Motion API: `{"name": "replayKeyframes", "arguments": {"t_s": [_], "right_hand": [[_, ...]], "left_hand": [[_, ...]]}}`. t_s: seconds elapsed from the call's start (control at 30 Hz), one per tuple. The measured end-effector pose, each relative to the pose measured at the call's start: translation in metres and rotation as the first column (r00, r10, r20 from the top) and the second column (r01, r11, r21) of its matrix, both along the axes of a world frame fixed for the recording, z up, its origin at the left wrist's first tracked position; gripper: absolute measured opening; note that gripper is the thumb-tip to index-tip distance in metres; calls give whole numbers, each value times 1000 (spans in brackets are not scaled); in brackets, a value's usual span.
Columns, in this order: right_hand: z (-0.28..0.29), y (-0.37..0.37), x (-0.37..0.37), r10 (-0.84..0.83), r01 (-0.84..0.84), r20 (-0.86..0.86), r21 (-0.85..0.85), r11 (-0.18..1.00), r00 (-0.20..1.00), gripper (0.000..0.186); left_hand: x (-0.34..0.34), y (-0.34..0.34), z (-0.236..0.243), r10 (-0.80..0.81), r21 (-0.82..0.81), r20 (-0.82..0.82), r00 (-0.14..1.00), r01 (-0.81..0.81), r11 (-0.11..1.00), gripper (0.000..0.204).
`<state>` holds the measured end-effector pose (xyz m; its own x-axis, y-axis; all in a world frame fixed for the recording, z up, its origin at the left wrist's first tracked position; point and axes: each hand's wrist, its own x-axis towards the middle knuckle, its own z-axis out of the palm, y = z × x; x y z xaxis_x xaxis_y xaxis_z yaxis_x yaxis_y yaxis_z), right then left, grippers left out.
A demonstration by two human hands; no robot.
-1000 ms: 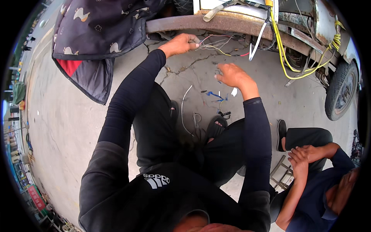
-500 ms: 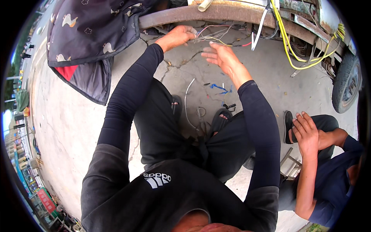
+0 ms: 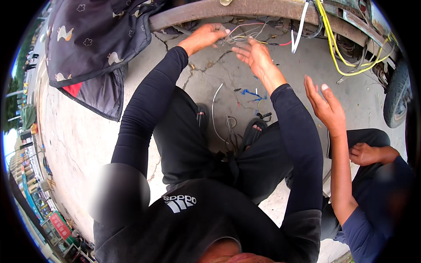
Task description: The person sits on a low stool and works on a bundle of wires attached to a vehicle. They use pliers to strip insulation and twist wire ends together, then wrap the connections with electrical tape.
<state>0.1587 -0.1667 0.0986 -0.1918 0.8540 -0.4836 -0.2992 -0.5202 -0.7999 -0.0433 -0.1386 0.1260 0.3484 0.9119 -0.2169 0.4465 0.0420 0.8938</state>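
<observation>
A loose bundle of thin wires (image 3: 245, 37), grey, yellow and pink, hangs below a rusty metal beam (image 3: 245, 12). At its left end, my left hand (image 3: 207, 37) is closed with thumb and fingers pinching the wire ends. My right hand (image 3: 258, 60) is open, fingers apart, just under the bundle; its fingertips are near the strands, and I cannot tell whether they touch. To the right of the bundle runs a red wire (image 3: 285, 43) with a dark joint. A white strip (image 3: 300, 28) dangles beside it.
Thick yellow cable (image 3: 333, 48) loops down at the right near a wheel (image 3: 397, 96). A dark patterned quilted cover (image 3: 96, 44) drapes at the left. Blue scraps (image 3: 252, 94) and a pale tube (image 3: 214, 109) lie on cracked concrete. A co-worker's raised hand (image 3: 326, 105) is close to my right arm.
The co-worker has lifted one hand from the other and holds it up toward my right forearm. My left hand still pinches the wires; my right hand has shifted slightly right.
</observation>
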Motion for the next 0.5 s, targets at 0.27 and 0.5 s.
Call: {"name": "replayKeyframes", "arguments": {"t_s": [0.27,0.5], "right_hand": [[-11,9,-4,-36,36,12,-2,999,999,46],[-23,20,-25,-155,155,25,8,988,988,40]], "left_hand": [[1,20,-11,56,34,16,998,-56,998,40],[-5,22,-7,194,-182,231,953,-153,971,38]]}}
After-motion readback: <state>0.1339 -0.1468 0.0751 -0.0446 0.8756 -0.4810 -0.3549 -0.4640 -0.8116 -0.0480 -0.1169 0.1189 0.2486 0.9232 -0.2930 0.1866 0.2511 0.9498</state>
